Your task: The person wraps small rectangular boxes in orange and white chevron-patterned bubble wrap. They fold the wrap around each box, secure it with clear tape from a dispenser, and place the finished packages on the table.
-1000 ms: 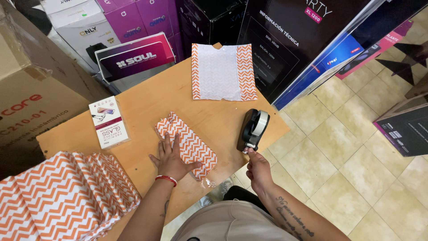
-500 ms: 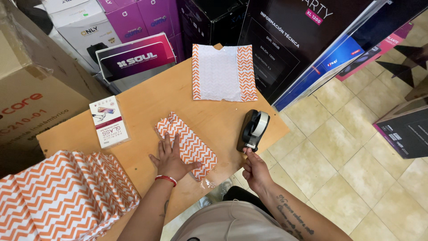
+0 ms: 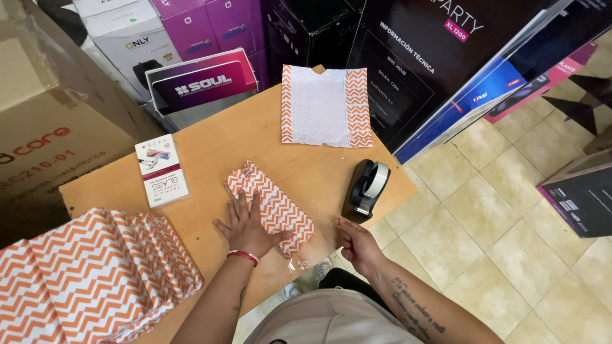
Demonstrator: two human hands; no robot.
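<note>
Left hand (image 3: pixel 245 229) flat, fingers spread, pressing orange-white zigzag wrapped parcel (image 3: pixel 271 205) at table centre, holding nothing. Right hand (image 3: pixel 357 245) loosely curled, empty, at table edge; black tape dispenser (image 3: pixel 364 190) at its 12 o'clock.

Left hand (image 3: pixel 245 224): palm down, fingers spread and pointing toward 12 o'clock, thumb out toward 3 o'clock; a red band circles the wrist; the forearm runs back toward 7 o'clock. Right hand (image 3: pixel 357 245): loosely curled, knuckles up, fingers directed toward 11 o'clock; the tattooed forearm extends toward 5 o'clock; the two hands lie well apart, the right at 3 o'clock of the left.
</note>
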